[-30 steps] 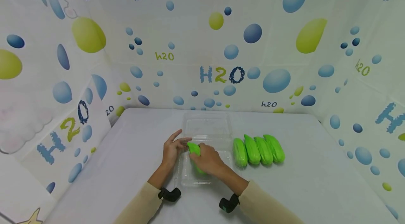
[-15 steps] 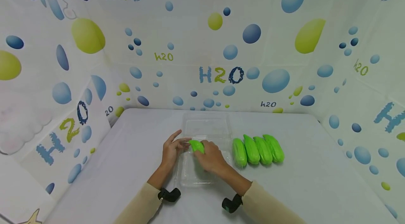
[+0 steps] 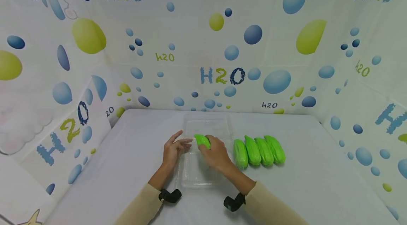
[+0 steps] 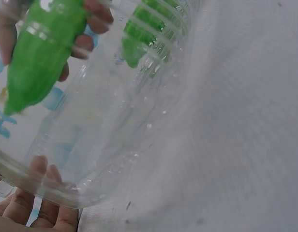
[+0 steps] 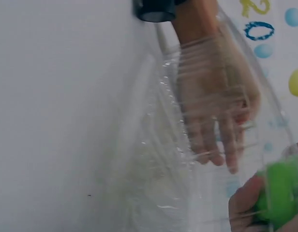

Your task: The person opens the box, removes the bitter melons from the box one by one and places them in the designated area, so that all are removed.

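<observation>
My right hand (image 3: 217,155) grips a bright green toy vegetable (image 3: 202,141), long and ridged with a pointed end, above a clear plastic clamshell box (image 3: 198,184). In the left wrist view the green vegetable (image 4: 45,50) hangs tip down behind the clear wall, fingers round its upper part. At the box's left side is my left hand (image 3: 172,152), fingers fairly straight. The right wrist view shows that left hand (image 5: 214,106) through the clear plastic, its fingers extended along the wall. Whether it touches the wall is hard to tell.
The box's lid (image 3: 208,126) lies folded back toward the rear of the white table (image 3: 136,147). Right of the box, several more green toy vegetables (image 3: 260,151) lie side by side in a row. A printed curtain (image 3: 203,41) surrounds the table.
My right hand has moved away from me and slightly right, carrying the green toy vegetable from low over the box's base toward its hinge. The left hand has barely moved.
</observation>
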